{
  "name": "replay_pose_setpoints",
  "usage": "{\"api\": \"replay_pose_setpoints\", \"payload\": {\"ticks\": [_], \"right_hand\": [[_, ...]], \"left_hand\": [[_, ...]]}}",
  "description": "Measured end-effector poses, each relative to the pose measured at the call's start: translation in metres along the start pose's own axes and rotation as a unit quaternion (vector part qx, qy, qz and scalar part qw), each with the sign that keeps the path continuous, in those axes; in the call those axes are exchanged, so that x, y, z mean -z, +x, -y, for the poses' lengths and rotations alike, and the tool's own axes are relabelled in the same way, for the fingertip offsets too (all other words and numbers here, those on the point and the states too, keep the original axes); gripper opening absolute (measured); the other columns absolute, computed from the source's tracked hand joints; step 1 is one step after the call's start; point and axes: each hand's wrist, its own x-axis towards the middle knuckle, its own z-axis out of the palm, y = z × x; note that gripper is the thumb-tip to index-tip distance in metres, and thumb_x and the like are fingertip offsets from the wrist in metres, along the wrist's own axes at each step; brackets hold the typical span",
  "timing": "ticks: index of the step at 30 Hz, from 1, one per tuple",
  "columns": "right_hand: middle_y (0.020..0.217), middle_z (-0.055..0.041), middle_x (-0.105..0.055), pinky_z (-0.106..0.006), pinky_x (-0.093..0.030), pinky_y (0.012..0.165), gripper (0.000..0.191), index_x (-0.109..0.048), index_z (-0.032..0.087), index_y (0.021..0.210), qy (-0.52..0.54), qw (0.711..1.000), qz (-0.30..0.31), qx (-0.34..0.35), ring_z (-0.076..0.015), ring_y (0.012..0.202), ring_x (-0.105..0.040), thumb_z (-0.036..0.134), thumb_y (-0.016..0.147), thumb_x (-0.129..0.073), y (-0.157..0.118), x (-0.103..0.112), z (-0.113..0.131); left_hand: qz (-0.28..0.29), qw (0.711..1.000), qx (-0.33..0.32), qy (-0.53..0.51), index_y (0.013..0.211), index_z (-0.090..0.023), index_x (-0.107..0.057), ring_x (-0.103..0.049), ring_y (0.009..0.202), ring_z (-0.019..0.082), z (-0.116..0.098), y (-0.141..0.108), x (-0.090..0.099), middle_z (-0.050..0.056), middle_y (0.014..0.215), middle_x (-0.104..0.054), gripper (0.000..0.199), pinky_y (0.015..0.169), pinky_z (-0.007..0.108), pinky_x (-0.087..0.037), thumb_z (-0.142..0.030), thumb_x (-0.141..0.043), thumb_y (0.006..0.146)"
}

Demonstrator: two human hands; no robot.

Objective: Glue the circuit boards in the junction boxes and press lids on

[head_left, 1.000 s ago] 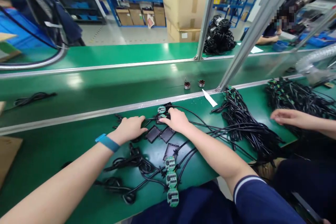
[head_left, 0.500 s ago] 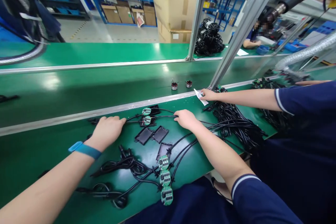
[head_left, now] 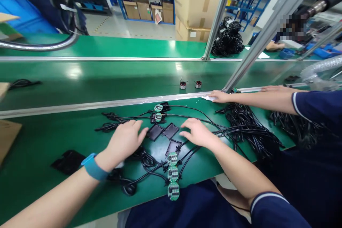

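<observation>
My left hand, with a teal band on its wrist, hovers open beside two black plastic case halves. Thumb and fingers apart, my right hand is on the other side of them, near another black case half. Neither hand holds anything. Behind them, a round green circuit board rests in a black case, and a second board lies just beyond it, both joined to black cables. Closer to me, three round boards form a row by an open case.
At right, a co-worker's hand presses a white sheet near the metal rail. A heap of black cables lies below that arm. Two small motor-like parts stand past the rail. A metal post slants up at right.
Both my hands have let go of the black cables and come nearer to me, fingers opening. The view has turned left. The co-worker's white sheet now lies flatter.
</observation>
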Motion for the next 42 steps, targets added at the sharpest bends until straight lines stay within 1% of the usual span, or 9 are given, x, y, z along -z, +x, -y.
{"api": "replay_pose_setpoints", "payload": {"ticks": [4, 10, 18, 23, 27, 29, 32, 35, 42], "right_hand": [[0.128, -0.0120, -0.059, -0.041, -0.041, 0.100, 0.036, -0.063, 0.022, 0.128, 0.012, 0.998, 0.018, 0.059, -0.0251, 0.118, -0.052, 0.031, 0.093, -0.065, 0.012, -0.021, 0.011], [0.106, -0.0105, -0.061, -0.037, -0.044, 0.091, 0.027, -0.074, 0.016, 0.105, -0.036, 0.996, 0.058, 0.065, -0.0223, 0.099, -0.053, 0.039, 0.093, -0.064, 0.022, -0.035, 0.011], [0.097, -0.0089, -0.059, -0.032, -0.044, 0.083, 0.032, -0.072, 0.017, 0.097, -0.062, 0.997, 0.040, 0.029, -0.0207, 0.092, -0.055, 0.046, 0.094, -0.061, 0.013, -0.043, 0.017], [0.106, -0.0100, -0.063, -0.032, -0.045, 0.087, 0.026, -0.069, 0.017, 0.111, -0.030, 0.999, 0.034, 0.031, -0.0213, 0.099, -0.058, 0.037, 0.094, -0.063, 0.002, -0.031, 0.015], [0.104, -0.0102, -0.067, -0.034, -0.045, 0.091, 0.021, -0.068, 0.016, 0.110, 0.005, 0.999, 0.041, 0.025, -0.0220, 0.101, -0.061, 0.028, 0.093, -0.065, -0.015, -0.013, -0.001], [0.098, -0.0096, -0.069, -0.034, -0.045, 0.089, 0.018, -0.070, 0.015, 0.103, 0.023, 0.998, 0.057, 0.031, -0.0220, 0.097, -0.062, 0.029, 0.092, -0.066, -0.019, -0.010, -0.007], [0.091, -0.0078, -0.070, -0.031, -0.045, 0.084, 0.019, -0.071, 0.016, 0.095, 0.056, 0.994, 0.078, 0.052, -0.0203, 0.090, -0.063, 0.034, 0.093, -0.065, -0.018, -0.013, -0.003], [0.088, -0.0071, -0.071, -0.031, -0.043, 0.081, 0.025, -0.070, 0.017, 0.091, 0.048, 0.991, 0.110, 0.065, -0.0208, 0.088, -0.063, 0.042, 0.091, -0.067, -0.015, -0.013, 0.011], [0.091, -0.0049, -0.068, -0.032, -0.039, 0.081, 0.038, -0.065, 0.018, 0.094, 0.039, 0.986, 0.143, 0.072, -0.0205, 0.086, -0.061, 0.051, 0.080, -0.076, -0.018, 0.006, 0.028]], "left_hand": [[0.050, 0.994, -0.014, -0.100, 0.122, -0.013, -0.059, -0.065, 0.093, 0.030, -0.016, -0.006, -0.012, 0.015, 0.104, -0.064, 0.057, 0.083, 0.039, -0.051, -0.059, -0.045, 0.091], [0.090, 0.985, -0.051, -0.135, 0.130, -0.009, -0.056, -0.065, 0.099, 0.028, -0.018, 0.016, -0.017, 0.016, 0.115, -0.060, 0.047, 0.093, 0.040, -0.052, -0.032, -0.050, 0.090], [0.047, 0.980, -0.072, -0.178, 0.135, -0.009, -0.052, -0.061, 0.116, 0.032, -0.027, 0.029, -0.027, 0.019, 0.128, -0.056, 0.050, 0.102, 0.041, -0.049, -0.024, -0.053, 0.087], [-0.032, 0.981, -0.049, -0.183, 0.130, -0.011, -0.052, -0.061, 0.112, 0.033, -0.017, 0.004, -0.022, 0.019, 0.125, -0.058, 0.045, 0.096, 0.045, -0.051, -0.034, -0.050, 0.091], [0.032, 0.973, -0.052, -0.224, 0.104, -0.017, -0.062, -0.064, 0.092, 0.027, -0.005, -0.028, -0.006, 0.011, 0.100, -0.067, 0.035, 0.082, 0.040, -0.051, -0.048, -0.049, 0.095], [0.050, 0.972, -0.079, -0.217, 0.096, -0.018, -0.064, -0.062, 0.091, 0.026, -0.007, -0.040, 0.000, 0.009, 0.094, -0.068, 0.033, 0.085, 0.040, -0.048, -0.049, -0.052, 0.094], [0.040, 0.972, -0.129, -0.190, 0.092, -0.018, -0.065, -0.060, 0.095, 0.027, -0.024, -0.051, 0.007, 0.009, 0.090, -0.068, 0.026, 0.091, 0.042, -0.043, -0.043, -0.058, 0.093], [0.081, 0.962, -0.164, -0.205, 0.092, -0.018, -0.065, -0.061, 0.089, 0.025, -0.049, -0.057, 0.011, 0.008, 0.088, -0.067, 0.023, 0.086, 0.038, -0.043, -0.040, -0.057, 0.095], [0.155, 0.952, -0.161, -0.207, 0.090, -0.017, -0.062, -0.062, 0.089, 0.027, -0.074, -0.065, 0.012, 0.008, 0.089, -0.066, 0.027, 0.085, 0.039, -0.043, -0.040, -0.074, 0.083]]}}
